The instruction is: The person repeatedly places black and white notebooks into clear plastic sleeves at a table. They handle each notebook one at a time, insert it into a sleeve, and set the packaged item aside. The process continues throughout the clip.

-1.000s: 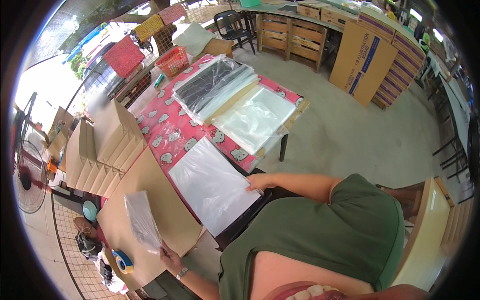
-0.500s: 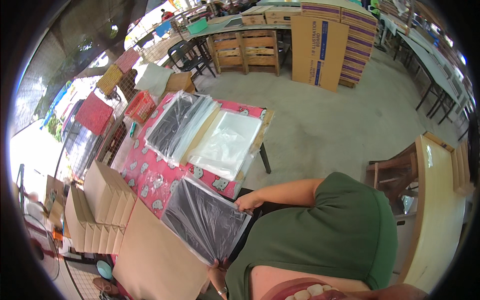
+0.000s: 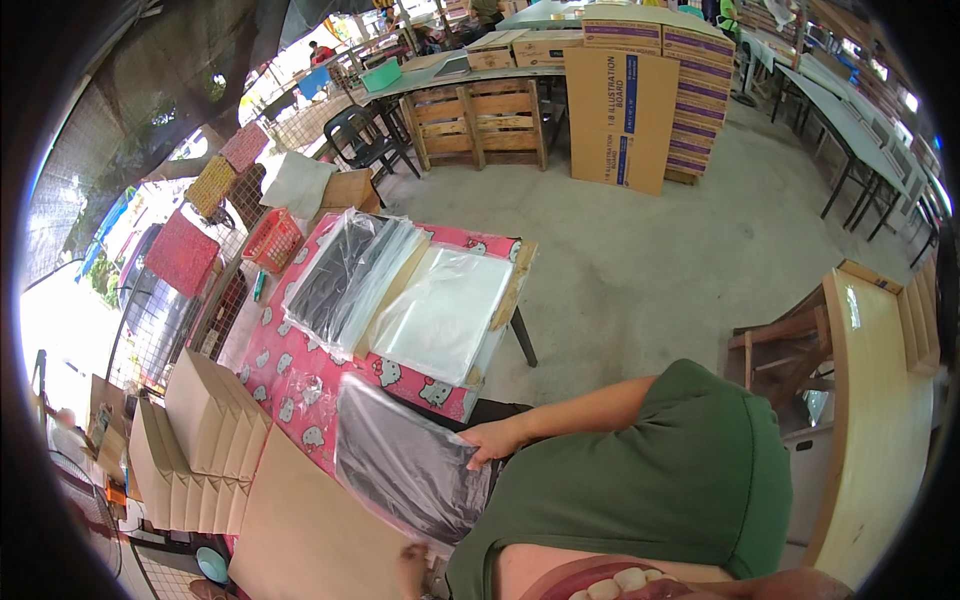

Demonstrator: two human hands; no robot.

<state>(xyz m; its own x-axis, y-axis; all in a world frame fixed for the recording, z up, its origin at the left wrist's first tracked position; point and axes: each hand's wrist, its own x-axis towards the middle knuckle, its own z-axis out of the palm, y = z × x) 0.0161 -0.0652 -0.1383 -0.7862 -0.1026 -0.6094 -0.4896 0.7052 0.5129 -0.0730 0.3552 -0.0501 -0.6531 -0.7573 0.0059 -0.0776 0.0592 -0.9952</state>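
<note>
A black sheet in a clear plastic sleeve (image 3: 410, 465) hangs tilted in front of my body, over the near edge of the pink table. My right hand (image 3: 490, 443) grips its right edge, thumb on top and fingers hidden beneath. My left hand (image 3: 411, 566) is low in the view, beside the sleeve's lower edge and over a large brown board (image 3: 300, 515). Its fingers look curled, and what they hold, if anything, is hidden. Further along the table lie a pile of black sheets in plastic (image 3: 340, 275) and a stack of clear plastic sleeves (image 3: 445, 310).
Folded brown cardboard pieces (image 3: 205, 440) stand at the left of the pink patterned tablecloth (image 3: 290, 375). A red basket (image 3: 272, 240) is at the table's far left corner. Stacked cartons (image 3: 625, 120) and a wooden pallet (image 3: 475, 125) stand beyond. A wooden bench (image 3: 880, 400) is at right.
The sleeved black sheet has tilted and shifted slightly right. My right hand has moved a little down and further over its edge; my left hand has moved lower and left, off its bottom corner.
</note>
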